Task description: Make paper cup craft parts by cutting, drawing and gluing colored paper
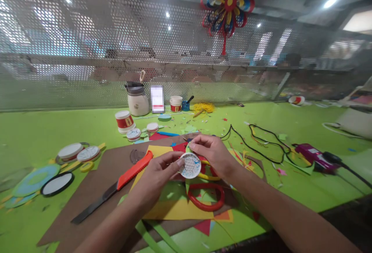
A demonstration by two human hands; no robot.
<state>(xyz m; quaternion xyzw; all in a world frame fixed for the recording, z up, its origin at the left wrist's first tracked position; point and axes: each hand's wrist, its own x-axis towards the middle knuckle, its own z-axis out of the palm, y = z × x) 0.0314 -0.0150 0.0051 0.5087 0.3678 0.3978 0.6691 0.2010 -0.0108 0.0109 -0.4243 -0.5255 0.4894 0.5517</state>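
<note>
A person's left hand [167, 167] holds a small white disc [191, 165], speckled blue and scored with dark lines, above the middle of a green table [247, 115]. The thumb lies over the disc's left edge, clamped against fingers partly hidden behind it. The right hand [213, 152] bends in at the far rim, thumb and fingertips drawn close together beside a bit of green paper [188, 147]; whether they grip it, one cannot tell.

The disc looks light and fairly stiff, most likely thin plastic or card, and it should keep its flat shape under a gentle pinch. Its smooth face could slip or twist beneath a single thumb, so the rim seems the best place to take hold, with a finger behind for backing and the lined face left uncovered. The green paper appears soft and thin, apt to crease or tear, and calls for a light hold close to the disc.

Below the hands, red-handled scissors [206, 207] lie on the near side, over yellow paper [177, 211]. An orange cutter [135, 169] rests to the left on a brown sheet [99, 175], its blade pointing toward the near left, well apart from the disc.
</note>
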